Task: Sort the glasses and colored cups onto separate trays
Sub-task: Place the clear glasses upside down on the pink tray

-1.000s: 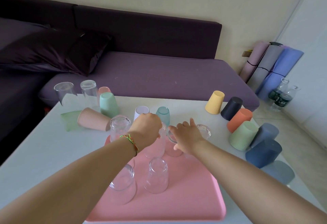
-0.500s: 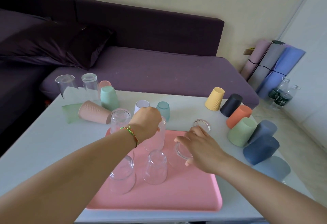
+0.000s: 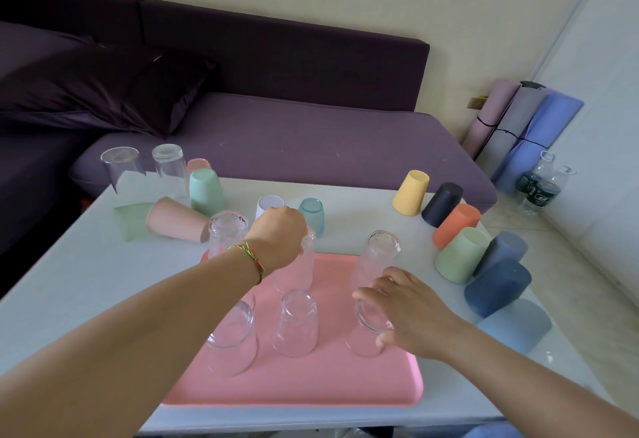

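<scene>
**A:** Head view: where are your hands?

**B:** Your left hand [image 3: 276, 237] has its grip clamped over the top of the back glass [image 3: 301, 268] on the tray [image 3: 311, 385]. Your right hand's [image 3: 408, 316] grip is clamped on the front glass [image 3: 370, 334], upturned at the tray's near right. I can't tell if it's set down.

**A:** What could go wrong?

**B:** Your right fingers lie just beside the tall glass [image 3: 377, 257]. I'd judge a careless pull-away could tip it.

**A:** And against half a second ago?

**B:** The front glass has come from mid-tray toward you, into the front row. Your left hand hasn't moved. Two glasses [image 3: 167, 164] still wait on the surface [image 3: 69, 282], far left among the cups [image 3: 205, 192].
</scene>
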